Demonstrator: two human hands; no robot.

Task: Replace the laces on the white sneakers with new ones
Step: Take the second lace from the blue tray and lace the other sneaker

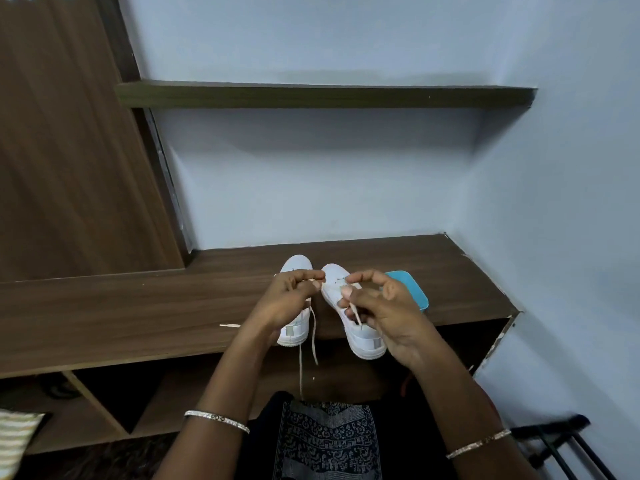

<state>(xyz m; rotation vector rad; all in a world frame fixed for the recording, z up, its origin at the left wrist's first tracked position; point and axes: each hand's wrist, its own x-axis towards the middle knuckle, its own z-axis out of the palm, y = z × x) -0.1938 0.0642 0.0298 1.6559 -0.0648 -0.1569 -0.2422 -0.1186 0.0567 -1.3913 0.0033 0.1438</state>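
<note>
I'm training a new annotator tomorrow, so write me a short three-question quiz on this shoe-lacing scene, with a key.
1. True or false: the left sneaker and the right sneaker both stand on the wooden desk with their toes toward the wall.
2. Where does the light blue object lie? A) left of both sneakers B) right of both sneakers C) between the sneakers
3. Fill in: the lace from the left sneaker hangs over the desk's ____ edge.
Key: 1 true; 2 B; 3 front.
</note>
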